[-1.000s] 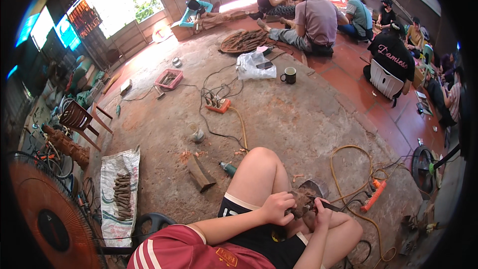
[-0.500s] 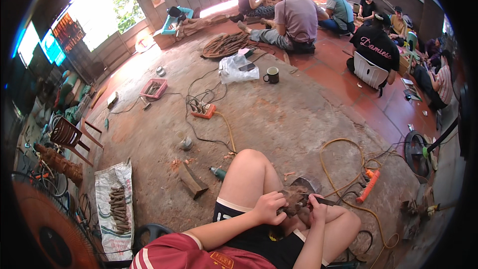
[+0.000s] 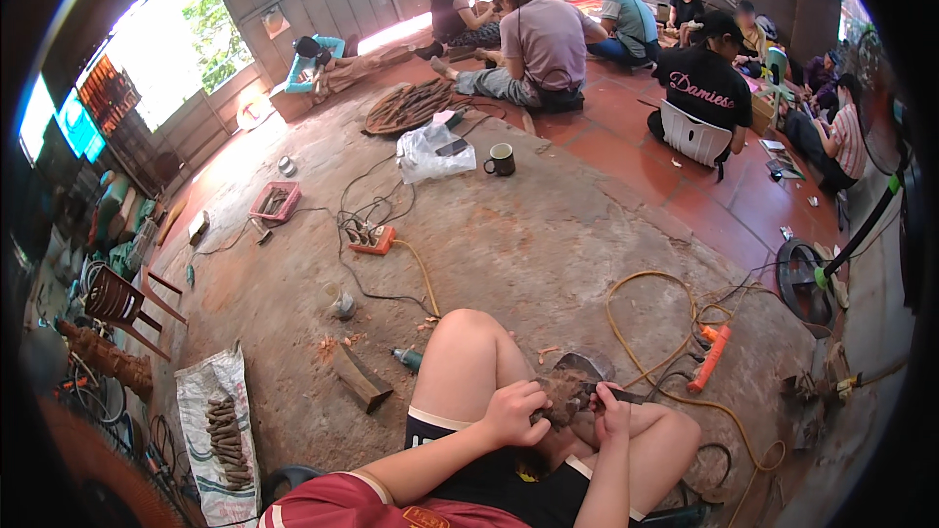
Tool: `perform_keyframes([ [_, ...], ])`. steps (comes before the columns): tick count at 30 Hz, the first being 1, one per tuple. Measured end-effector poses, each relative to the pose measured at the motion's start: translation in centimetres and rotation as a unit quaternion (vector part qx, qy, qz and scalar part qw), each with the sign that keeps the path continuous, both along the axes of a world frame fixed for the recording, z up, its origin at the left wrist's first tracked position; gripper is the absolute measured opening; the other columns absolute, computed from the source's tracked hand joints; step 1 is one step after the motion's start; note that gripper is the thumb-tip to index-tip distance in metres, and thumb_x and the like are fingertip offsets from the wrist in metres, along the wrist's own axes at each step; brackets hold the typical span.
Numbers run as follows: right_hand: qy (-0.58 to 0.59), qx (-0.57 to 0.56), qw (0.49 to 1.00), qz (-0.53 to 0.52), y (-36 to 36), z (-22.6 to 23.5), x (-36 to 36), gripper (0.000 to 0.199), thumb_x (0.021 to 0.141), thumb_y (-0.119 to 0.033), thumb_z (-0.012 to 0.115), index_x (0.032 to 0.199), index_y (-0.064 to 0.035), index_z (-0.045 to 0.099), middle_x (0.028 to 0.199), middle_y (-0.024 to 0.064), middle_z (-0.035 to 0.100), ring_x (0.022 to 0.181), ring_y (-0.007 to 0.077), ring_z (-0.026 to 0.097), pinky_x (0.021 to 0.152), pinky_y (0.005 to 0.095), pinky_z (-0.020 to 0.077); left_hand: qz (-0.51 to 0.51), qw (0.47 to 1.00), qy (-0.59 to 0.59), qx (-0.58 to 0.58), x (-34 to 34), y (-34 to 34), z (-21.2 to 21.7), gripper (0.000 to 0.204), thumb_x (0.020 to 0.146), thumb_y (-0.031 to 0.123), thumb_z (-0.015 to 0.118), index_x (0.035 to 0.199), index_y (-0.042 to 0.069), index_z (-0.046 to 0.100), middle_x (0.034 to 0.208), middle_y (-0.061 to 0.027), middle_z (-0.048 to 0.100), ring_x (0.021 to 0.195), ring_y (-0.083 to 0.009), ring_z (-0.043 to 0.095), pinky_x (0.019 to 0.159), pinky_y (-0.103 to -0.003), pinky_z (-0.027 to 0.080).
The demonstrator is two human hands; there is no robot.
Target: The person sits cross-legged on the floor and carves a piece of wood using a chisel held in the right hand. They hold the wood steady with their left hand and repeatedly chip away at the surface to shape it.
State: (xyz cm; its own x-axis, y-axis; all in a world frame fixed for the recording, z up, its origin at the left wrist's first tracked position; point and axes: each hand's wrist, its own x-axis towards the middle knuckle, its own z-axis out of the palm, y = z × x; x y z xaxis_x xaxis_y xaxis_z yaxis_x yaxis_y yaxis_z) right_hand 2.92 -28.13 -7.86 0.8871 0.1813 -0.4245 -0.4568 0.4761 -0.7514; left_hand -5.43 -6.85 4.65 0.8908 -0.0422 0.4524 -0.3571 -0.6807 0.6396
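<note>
Head view: rough, irregular brown piece [image 3: 561, 395] by the left hand [image 3: 515, 413].

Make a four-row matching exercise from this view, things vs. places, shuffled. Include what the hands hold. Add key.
Things
1. rough brown piece
2. dark flat tool
3. dark mug
4. white sack

Places
A. beside the plastic bag
B. in the right hand
C. under a pile of brown sticks
D. in the left hand

Pairs: 1-D, 2-B, 3-A, 4-C
</note>
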Motion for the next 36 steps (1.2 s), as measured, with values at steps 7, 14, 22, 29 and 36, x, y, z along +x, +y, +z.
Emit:
perform_keyframes([
  [7,-0.003,0.105,0.993,-0.052,-0.6,1.4,0.2,0.015,0.089,-0.007,0.066,0.103,-0.0041,0.059,0.082,0.006,0.061,0.069,0.0159,0.059,0.059,0.0305,0.0473,0.008,1.0,0.01,0.004,3.0,-1.0,1.5,0.016,0.06,0.016,0.064,0.071,0.005,0.062,0.071,-0.0102,0.056,0.066,-0.03,0.057,0.061,-0.039,0.05],
  [14,-0.035,0.049,0.997,-0.046,-0.7,1.6,0.2,0.013,0.089,-0.01,0.068,0.1,-0.0046,0.061,0.079,0.0045,0.063,0.067,0.0128,0.059,0.058,0.0268,0.0461,0.014,0.999,0.031,0.003,6.0,-2.4,2.5,0.014,0.063,0.017,0.064,0.071,0.005,0.064,0.074,-0.0125,0.06,0.074,-0.0323,0.062,0.067,-0.041,0.052],
  [22,-0.042,0.053,0.995,-0.075,-0.8,1.8,0.6,0.012,0.088,-0.011,0.07,0.096,-0.0048,0.064,0.075,0.0022,0.063,0.063,0.0104,0.058,0.057,0.0237,0.0448,0.024,0.996,0.068,0.056,8.0,-3.6,3.6,0.013,0.065,0.018,0.063,0.072,0.007,0.065,0.076,-0.0108,0.062,0.076,-0.0323,0.064,0.069,-0.041,0.052],
  [29,-0.03,-0.013,0.992,-0.122,-1.5,2.5,1.6,0.014,0.088,-0.01,0.07,0.098,-0.0038,0.064,0.072,0.0019,0.061,0.06,0.0104,0.056,0.052,0.0241,0.0436,0.048,0.996,0.036,0.065,10.3,-6.7,3.5,0.012,0.065,0.017,0.063,0.067,0.006,0.065,0.071,-0.0133,0.061,0.069,-0.0337,0.062,0.064,-0.042,0.051],
  [36,-0.025,0.011,0.984,-0.177,-2.2,2.6,2.2,0.019,0.089,-0.009,0.069,0.104,-0.0009,0.062,0.076,0.0031,0.061,0.059,0.0106,0.055,0.051,0.0242,0.0434,0.121,0.982,0.113,0.091,13.7,-6.7,3.8,0.021,0.071,0.025,0.06,0.072,0.005,0.067,0.08,-0.0165,0.066,0.078,-0.0361,0.065,0.071,-0.045,0.053],
])
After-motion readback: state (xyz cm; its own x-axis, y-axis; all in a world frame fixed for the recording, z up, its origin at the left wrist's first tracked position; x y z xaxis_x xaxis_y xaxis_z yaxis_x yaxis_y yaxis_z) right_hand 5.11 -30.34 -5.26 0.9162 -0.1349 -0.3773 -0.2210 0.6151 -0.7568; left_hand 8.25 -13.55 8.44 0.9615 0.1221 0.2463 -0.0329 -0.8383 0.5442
